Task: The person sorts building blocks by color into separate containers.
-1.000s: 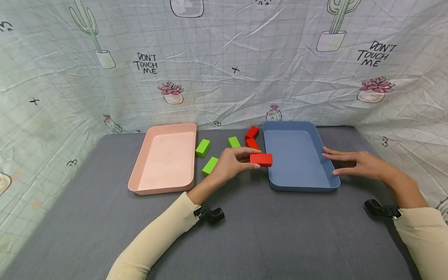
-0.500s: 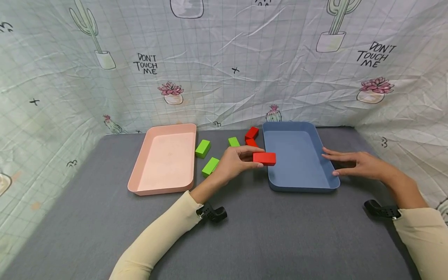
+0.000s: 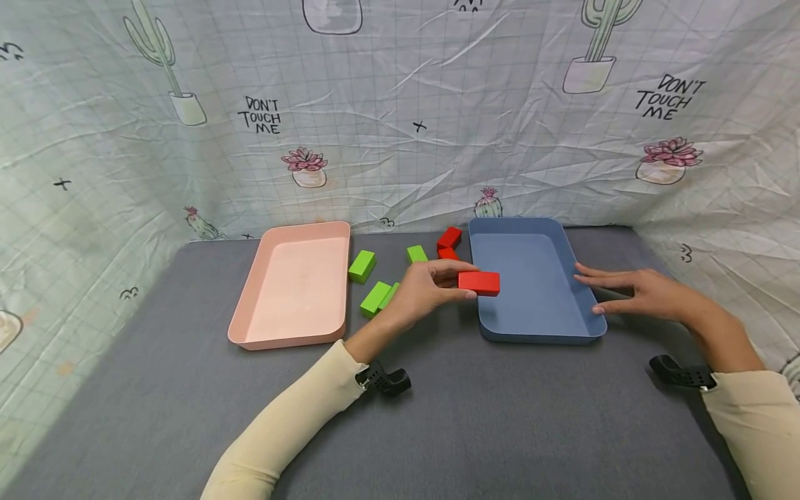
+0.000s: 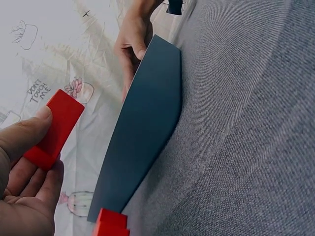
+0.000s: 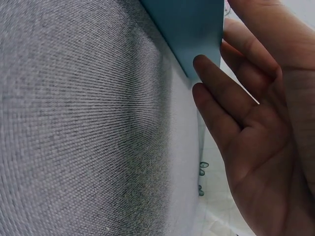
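In the head view my left hand [image 3: 420, 295] pinches a red block [image 3: 478, 283] between thumb and fingers. That block is raised above the left rim of the blue tray [image 3: 531, 278]; the left wrist view shows the same red block [image 4: 58, 129] up in the air, apart from the tray's outer wall [image 4: 140, 123]. My right hand [image 3: 646, 295] is at the tray's right side, with extended fingertips touching its rim. Seen from the right wrist, the fingers [image 5: 221, 93] lie against the blue wall, loosely extended. Two more red blocks [image 3: 449, 238] lie left of the tray, one partly behind my left hand.
A pink tray [image 3: 294, 281] stands at the left on the grey cloth [image 3: 487, 417]. Several green blocks [image 3: 362, 267] lie between the two trays, some partly covered by my left hand. A patterned white sheet [image 3: 400, 167] hangs behind.
My left hand has shifted slowly to the right with the red block, which now overlaps more of the blue tray in the head view. My right hand has stayed at the rim.
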Motion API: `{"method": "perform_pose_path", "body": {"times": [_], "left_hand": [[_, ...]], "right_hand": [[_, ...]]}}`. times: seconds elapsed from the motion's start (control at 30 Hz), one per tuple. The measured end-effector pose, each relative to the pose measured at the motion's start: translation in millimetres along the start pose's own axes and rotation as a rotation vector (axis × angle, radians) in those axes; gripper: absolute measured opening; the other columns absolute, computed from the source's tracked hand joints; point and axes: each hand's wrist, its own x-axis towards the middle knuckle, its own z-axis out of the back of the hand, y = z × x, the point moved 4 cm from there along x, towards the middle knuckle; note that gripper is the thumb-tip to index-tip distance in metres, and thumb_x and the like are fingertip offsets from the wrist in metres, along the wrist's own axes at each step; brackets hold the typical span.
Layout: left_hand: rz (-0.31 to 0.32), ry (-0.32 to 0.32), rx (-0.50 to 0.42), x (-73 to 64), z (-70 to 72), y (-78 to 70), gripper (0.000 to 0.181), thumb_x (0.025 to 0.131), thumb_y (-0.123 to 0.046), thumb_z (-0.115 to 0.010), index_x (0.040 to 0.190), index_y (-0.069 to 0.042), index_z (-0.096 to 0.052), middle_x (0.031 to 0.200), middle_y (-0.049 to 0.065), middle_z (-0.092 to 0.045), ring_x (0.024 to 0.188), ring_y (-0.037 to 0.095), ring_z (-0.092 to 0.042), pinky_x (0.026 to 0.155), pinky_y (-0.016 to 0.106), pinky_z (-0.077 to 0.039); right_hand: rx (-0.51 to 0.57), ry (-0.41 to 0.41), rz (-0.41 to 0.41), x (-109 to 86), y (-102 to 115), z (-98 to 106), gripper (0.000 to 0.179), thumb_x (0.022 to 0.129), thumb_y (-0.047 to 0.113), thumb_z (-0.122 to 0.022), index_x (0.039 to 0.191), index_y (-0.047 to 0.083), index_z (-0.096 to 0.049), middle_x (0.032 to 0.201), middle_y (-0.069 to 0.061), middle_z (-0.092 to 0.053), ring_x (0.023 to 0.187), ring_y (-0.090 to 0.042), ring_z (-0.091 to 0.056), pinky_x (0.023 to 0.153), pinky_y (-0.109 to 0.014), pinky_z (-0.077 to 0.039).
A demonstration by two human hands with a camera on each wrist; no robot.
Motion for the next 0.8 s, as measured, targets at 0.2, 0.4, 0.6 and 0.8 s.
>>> {"method": "perform_pose_path", "body": {"times": [0.2, 0.4, 0.6, 0.8], "left_hand": [[0.003, -0.001, -0.007, 1.3, -2.5, -0.6, 0.041, 0.083, -0.006, -0.085, 0.123, -0.009, -0.075, 0.119, 0.009, -0.07, 0.103, 0.017, -0.072, 0.09, 0.029, -0.058], [0.003, 0.005, -0.011, 4.2, -4.7, 0.0, 0.041, 0.083, -0.007, -0.085, 0.123, -0.01, -0.075, 0.12, 0.007, -0.071, 0.104, 0.017, -0.071, 0.09, 0.029, -0.058], [-0.002, 0.011, -0.029, 7.8, -7.3, 0.2, 0.04, 0.084, -0.007, -0.084, 0.123, -0.009, -0.075, 0.12, 0.006, -0.071, 0.103, 0.016, -0.072, 0.09, 0.03, -0.059], [0.007, 0.018, -0.022, 11.6, -10.4, -0.7, 0.041, 0.083, -0.007, -0.085, 0.123, -0.01, -0.075, 0.119, 0.005, -0.072, 0.101, 0.015, -0.072, 0.088, 0.029, -0.059]], "right_hand": [[0.0, -0.001, 0.018, -0.6, -1.3, -0.3, 0.061, 0.088, 0.031, -0.08, 0.145, 0.023, -0.059, 0.155, 0.027, -0.036, 0.126, 0.02, -0.028, 0.091, -0.009, -0.037], [0.009, 0.005, 0.022, -0.9, -0.4, -0.2, 0.061, 0.089, 0.03, -0.079, 0.146, 0.021, -0.059, 0.157, 0.025, -0.035, 0.127, 0.022, -0.027, 0.092, -0.008, -0.035], [0.014, 0.0, 0.014, -1.2, 0.8, -0.1, 0.06, 0.089, 0.031, -0.079, 0.145, 0.021, -0.059, 0.156, 0.026, -0.036, 0.127, 0.022, -0.026, 0.091, -0.007, -0.034], [0.018, 0.002, 0.012, -1.2, -1.2, -0.7, 0.061, 0.089, 0.031, -0.08, 0.145, 0.022, -0.06, 0.156, 0.024, -0.037, 0.127, 0.021, -0.027, 0.092, -0.008, -0.035]]}}
